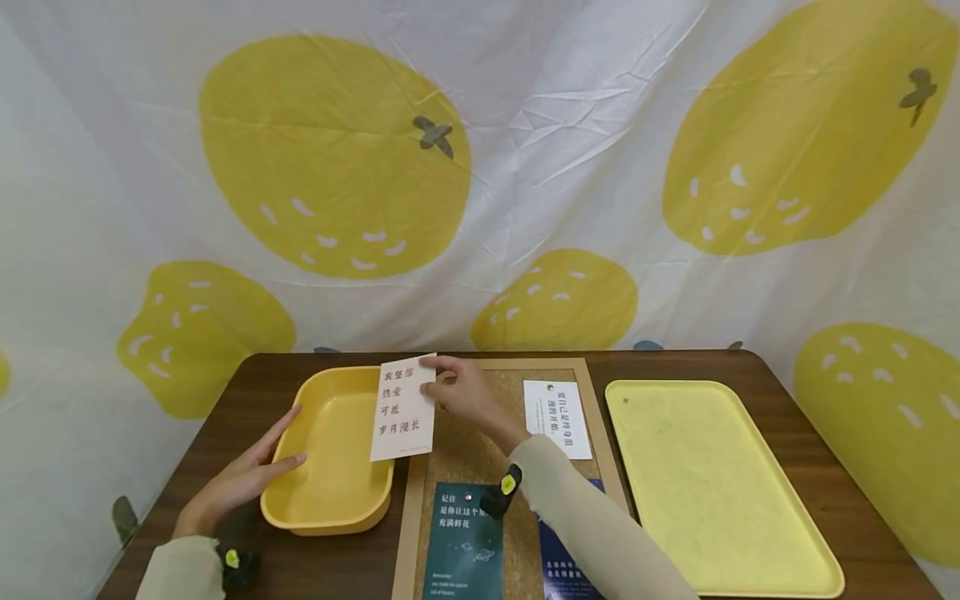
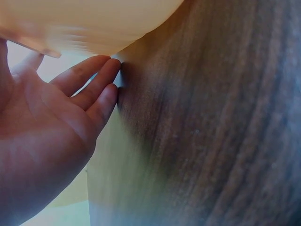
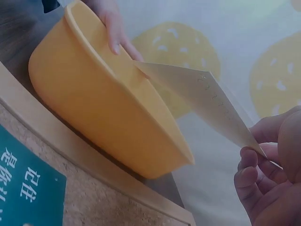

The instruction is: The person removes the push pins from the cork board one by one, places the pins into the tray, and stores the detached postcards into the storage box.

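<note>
My right hand (image 1: 474, 400) pinches a pale card (image 1: 402, 408) with dark Chinese writing by its right edge, near the top. The card is held up over the right rim of a yellow plastic basin (image 1: 327, 454), and nothing else shows inside. On the basin's left side my left hand (image 1: 238, 483) holds the rim, thumb over the inner side and fingers along the outer wall. From the right wrist view, the card (image 3: 197, 96) slants from the fingertips toward the basin (image 3: 94, 99). Under the basin's wall, the left wrist view shows extended fingers (image 2: 96, 89).
A wood-framed corkboard (image 1: 457, 450) lies beside the basin. Pinned on it are a white card (image 1: 557, 417) and a teal card (image 1: 463, 550); a dark blue card (image 1: 562, 575) lies partly under my right forearm. A flat yellow tray (image 1: 712, 475) is at the right.
</note>
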Demonstrator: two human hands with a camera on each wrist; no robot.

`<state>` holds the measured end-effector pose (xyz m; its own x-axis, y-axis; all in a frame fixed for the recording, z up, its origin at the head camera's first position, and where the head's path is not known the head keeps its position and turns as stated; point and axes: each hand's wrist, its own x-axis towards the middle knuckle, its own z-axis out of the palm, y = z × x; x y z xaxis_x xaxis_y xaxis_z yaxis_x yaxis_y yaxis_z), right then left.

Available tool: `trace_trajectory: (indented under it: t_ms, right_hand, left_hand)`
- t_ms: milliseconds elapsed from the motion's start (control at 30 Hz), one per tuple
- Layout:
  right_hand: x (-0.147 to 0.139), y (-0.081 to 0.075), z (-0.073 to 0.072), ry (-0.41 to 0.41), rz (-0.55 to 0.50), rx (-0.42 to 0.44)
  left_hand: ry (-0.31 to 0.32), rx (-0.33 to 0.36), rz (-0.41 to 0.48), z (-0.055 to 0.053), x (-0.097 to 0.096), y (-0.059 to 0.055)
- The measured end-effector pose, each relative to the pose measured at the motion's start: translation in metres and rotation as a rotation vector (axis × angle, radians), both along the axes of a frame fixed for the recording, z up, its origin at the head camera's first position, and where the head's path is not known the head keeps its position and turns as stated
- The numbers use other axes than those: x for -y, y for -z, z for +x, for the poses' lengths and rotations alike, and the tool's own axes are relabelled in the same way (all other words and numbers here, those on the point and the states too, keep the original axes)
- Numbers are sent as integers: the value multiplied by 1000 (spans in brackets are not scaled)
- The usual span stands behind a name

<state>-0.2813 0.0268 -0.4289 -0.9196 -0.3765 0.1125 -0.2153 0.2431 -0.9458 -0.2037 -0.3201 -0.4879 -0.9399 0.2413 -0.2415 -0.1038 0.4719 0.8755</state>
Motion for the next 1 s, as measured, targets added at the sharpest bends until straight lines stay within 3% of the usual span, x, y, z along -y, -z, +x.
trace_trajectory:
  t_ms: [667, 1000]
  right_hand:
    - [23, -2, 7, -35, 10, -29]
    - [35, -2, 13, -49, 40, 2]
  left_hand:
    - [-32, 33, -8, -1, -2, -1]
    - [-41, 32, -11, 0, -4, -1]
